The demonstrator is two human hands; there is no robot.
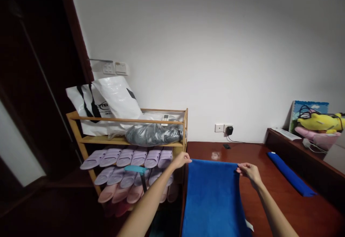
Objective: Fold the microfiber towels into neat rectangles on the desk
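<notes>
Red-brown tabletop (pixel 293 208) | left hand (pixel 182 160), right hand (pixel 249 172) | grip: each pinching a corner of blue cloth (pixel 214 197)

Held cloth (pixel 214 197): plain, vivid blue | folded cloth (pixel 291 174): blue too | tabletop (pixel 201 151): glossy reddish-brown | upper slippers (pixel 125 158): lilac | plush toy (pixel 318 122): yellow

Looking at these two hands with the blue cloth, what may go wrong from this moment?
The left hand and the right hand hold the blue cloth only near its upper corners, so a corner might slip free. The cloth lies along the left edge of the wooden surface, so part could slide over.
</notes>
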